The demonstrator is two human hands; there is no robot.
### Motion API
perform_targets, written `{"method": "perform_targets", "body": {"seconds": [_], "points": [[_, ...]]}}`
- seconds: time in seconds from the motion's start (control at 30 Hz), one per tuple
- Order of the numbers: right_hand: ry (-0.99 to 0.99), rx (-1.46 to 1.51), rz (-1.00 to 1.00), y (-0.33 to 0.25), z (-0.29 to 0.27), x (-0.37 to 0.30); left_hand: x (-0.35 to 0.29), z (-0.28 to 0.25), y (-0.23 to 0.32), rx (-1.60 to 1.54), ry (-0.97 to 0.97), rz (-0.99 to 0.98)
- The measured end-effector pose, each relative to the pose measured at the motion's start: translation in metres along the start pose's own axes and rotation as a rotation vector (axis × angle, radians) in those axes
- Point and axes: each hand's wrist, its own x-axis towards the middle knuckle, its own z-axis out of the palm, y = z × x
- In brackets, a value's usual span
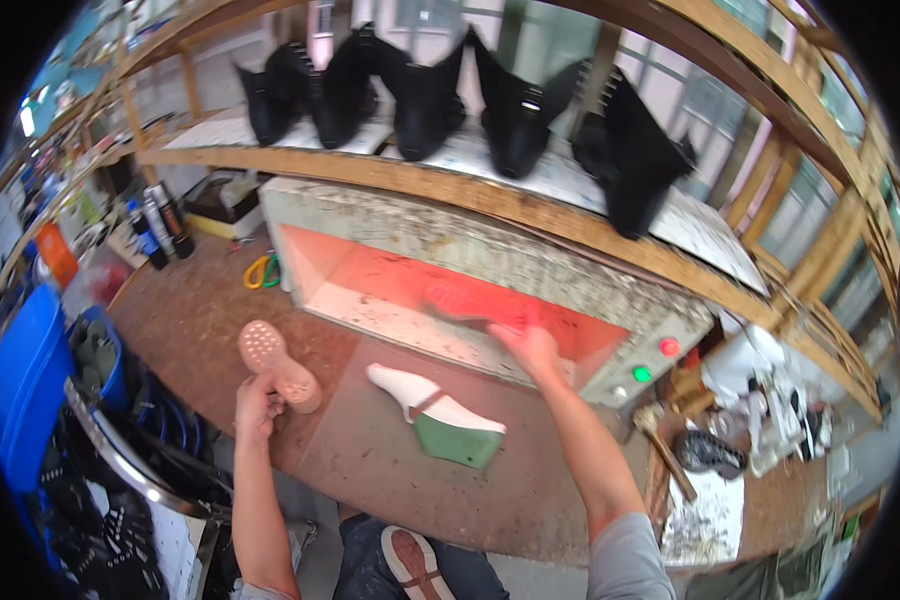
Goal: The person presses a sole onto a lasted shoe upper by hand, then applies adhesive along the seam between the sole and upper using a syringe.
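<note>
On the left of the bench my left hand (260, 405) is closed on the heel end of a tan shoe sole (275, 360), which has round hollows at its far end. My right hand (530, 345) reaches into the red-lit opening of a long, paint-worn heater box (480, 245). Its fingers, blurred by motion, grip the near end of another shoe sole (457, 301), tinted red by the glow. Between my arms a white and green shoe last (455, 425) with a brown strap lies on its side. A similar piece with a brown-centred sole (413, 562) rests on my lap.
Several black shoe uppers (425, 105) stand on the wooden shelf above the heater. Yellow-handled scissors (261, 271) and spray cans (165, 222) lie at the back left, beside blue bins (25, 385). A hammer (665, 450) and a black brush-like piece (710, 453) are on the right.
</note>
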Motion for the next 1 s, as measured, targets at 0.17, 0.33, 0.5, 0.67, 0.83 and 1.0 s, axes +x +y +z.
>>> {"method": "perform_targets", "body": {"seconds": [0.17, 0.33, 0.5, 0.67, 0.83, 1.0], "points": [[0.679, -0.400, -0.365, 0.034, 0.007, -0.048, 0.015, -0.018, -0.004, 0.089, 0.037, 0.050], [0.264, -0.506, -0.014, 0.056, -0.075, -0.127, 0.004, -0.025, 0.006, -0.110, -0.013, -0.022], [0.298, -0.643, 0.086, 0.092, -0.092, -0.138, -0.020, -0.002, 0.020, -0.300, -0.112, -0.048], [0.365, -0.509, 0.103, 0.122, -0.085, -0.129, -0.042, 0.054, 0.024, -0.359, -0.316, -0.122], [0.420, -0.808, 0.019, 0.091, -0.072, -0.133, -0.048, 0.089, 0.046, -0.289, -0.325, -0.106], [0.317, -0.497, -0.434, -0.005, -0.035, -0.092, -0.001, 0.171, 0.042, -0.153, -0.311, -0.087]]}}
